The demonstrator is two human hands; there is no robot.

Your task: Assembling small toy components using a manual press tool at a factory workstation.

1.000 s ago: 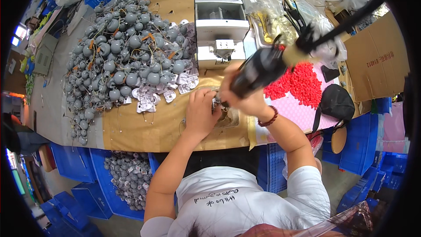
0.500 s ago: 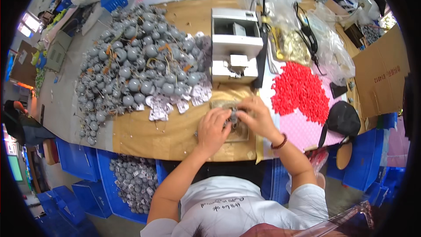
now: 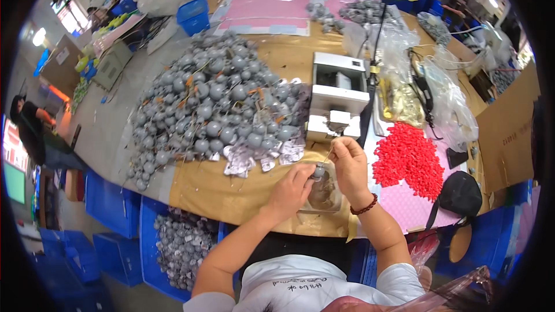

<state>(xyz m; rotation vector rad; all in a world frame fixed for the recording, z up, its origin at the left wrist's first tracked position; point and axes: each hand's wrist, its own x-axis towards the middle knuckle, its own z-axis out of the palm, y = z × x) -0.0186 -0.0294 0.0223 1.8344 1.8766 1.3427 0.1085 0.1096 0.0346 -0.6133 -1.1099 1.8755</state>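
Observation:
My left hand (image 3: 289, 192) is closed around a small grey ball-shaped part (image 3: 317, 172), which shows at its fingertips. A thin pale wire (image 3: 330, 153) runs up from near that part. My right hand (image 3: 351, 169), fingers pinched together, grips the wire's upper end just in front of a white boxy machine (image 3: 339, 95). Below both hands lies a shallow tray (image 3: 329, 203) with some brownish bits in it. Left of the machine spreads a large heap of grey ball-shaped parts (image 3: 214, 92), many with wires, and crumpled white printed pieces (image 3: 240, 159) edge it.
A pile of small red pieces (image 3: 409, 159) lies right of the machine, near a black pouch (image 3: 461, 192). Behind are clear plastic bags (image 3: 448, 98). Under the table edge a blue bin (image 3: 148, 242) holds more grey parts. A person (image 3: 34, 133) stands far left.
My hands were together over the tray; now the right has risen away from the left, drawing the wire upward. The view has tilted up, so the table sits lower and further right.

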